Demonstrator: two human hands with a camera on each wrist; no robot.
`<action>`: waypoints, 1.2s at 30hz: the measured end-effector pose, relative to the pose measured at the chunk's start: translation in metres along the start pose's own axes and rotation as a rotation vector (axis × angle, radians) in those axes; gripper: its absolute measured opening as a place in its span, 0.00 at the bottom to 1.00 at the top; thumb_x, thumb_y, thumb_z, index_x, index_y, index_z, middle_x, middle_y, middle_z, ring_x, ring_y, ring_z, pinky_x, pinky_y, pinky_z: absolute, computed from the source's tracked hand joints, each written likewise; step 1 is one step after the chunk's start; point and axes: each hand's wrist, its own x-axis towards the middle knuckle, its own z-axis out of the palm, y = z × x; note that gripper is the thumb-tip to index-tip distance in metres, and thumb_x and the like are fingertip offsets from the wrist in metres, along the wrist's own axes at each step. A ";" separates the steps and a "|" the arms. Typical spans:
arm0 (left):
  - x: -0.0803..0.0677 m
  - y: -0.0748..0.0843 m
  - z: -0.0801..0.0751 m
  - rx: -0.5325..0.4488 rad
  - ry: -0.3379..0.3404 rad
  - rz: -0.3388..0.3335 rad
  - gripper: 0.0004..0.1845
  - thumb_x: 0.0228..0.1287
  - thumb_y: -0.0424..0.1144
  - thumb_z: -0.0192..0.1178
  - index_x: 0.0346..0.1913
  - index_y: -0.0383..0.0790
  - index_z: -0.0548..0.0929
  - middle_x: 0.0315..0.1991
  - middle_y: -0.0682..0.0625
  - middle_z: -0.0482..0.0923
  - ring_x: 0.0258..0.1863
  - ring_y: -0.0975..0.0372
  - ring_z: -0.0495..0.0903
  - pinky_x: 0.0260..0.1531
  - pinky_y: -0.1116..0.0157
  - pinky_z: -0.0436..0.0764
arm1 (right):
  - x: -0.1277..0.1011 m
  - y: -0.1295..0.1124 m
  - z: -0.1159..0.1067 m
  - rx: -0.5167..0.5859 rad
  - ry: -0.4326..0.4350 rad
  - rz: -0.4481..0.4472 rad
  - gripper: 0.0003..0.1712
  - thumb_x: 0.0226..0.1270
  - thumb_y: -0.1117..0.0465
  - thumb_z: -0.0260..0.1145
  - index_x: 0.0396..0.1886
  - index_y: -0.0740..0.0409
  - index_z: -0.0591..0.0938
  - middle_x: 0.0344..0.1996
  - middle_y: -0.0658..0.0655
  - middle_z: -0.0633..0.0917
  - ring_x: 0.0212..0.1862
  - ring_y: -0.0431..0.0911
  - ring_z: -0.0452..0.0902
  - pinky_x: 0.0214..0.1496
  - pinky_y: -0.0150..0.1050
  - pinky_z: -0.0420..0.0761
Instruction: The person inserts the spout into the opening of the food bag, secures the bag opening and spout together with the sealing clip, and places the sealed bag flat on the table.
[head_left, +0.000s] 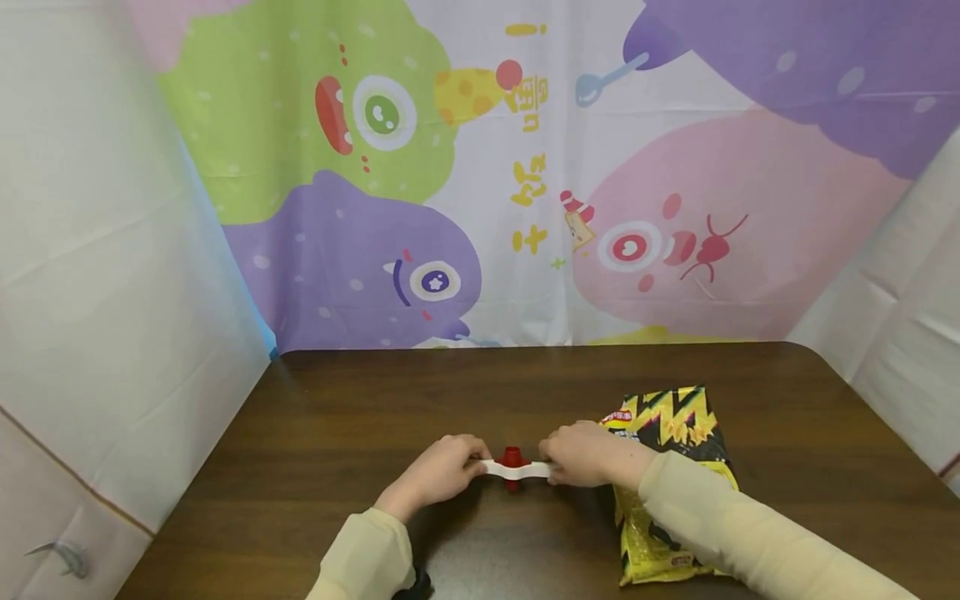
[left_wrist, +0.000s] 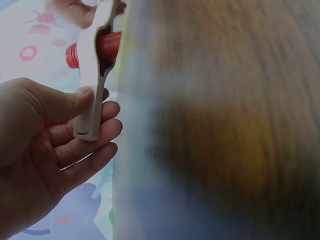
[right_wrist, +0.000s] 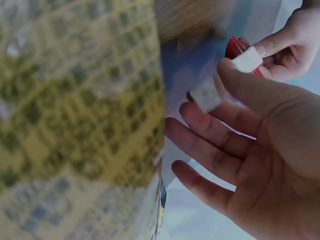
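White bar (head_left: 517, 474) encircles a red tube (head_left: 512, 454). Left grip (head_left: 441, 468) pinches it left of the tube; right grip (head_left: 587, 453), right.

Left grip (head_left: 437, 469) and right grip (head_left: 588, 453) both pinch.

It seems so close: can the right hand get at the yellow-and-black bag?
Probably yes: the bag lies under the right sleeve, though the right hand holds the white bar.

left hand (head_left: 437, 473): 1 | right hand (head_left: 588, 454): 1 | white bar (head_left: 525, 472): 1, mid-frame | red piece (head_left: 512, 455): 1, mid-frame | snack bag (head_left: 678, 429): 1, lower right | sleeves (head_left: 367, 550): 2, bottom | desk (head_left: 337, 417): 1, lower half | cartoon backdrop (head_left: 487, 167): 1, top
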 end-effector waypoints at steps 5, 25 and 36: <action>-0.001 0.000 -0.002 -0.021 0.012 0.000 0.02 0.59 0.35 0.59 0.33 0.43 0.81 0.27 0.58 0.78 0.24 0.69 0.70 0.29 0.70 0.71 | -0.003 0.003 -0.002 0.076 0.021 0.018 0.11 0.55 0.54 0.67 0.20 0.52 0.77 0.16 0.46 0.74 0.20 0.39 0.66 0.24 0.34 0.70; 0.002 0.004 -0.004 -0.064 0.092 -0.015 0.05 0.61 0.42 0.57 0.36 0.46 0.80 0.33 0.57 0.78 0.32 0.68 0.74 0.35 0.67 0.74 | -0.013 0.016 -0.001 0.464 0.176 0.061 0.06 0.61 0.59 0.61 0.33 0.56 0.81 0.20 0.45 0.76 0.19 0.37 0.65 0.23 0.31 0.68; 0.002 0.010 0.001 -0.122 0.151 -0.022 0.03 0.59 0.41 0.59 0.33 0.46 0.78 0.30 0.58 0.75 0.28 0.68 0.71 0.31 0.70 0.72 | -0.025 0.019 0.008 0.625 0.255 0.097 0.09 0.60 0.55 0.62 0.30 0.55 0.82 0.22 0.49 0.79 0.19 0.38 0.62 0.22 0.31 0.64</action>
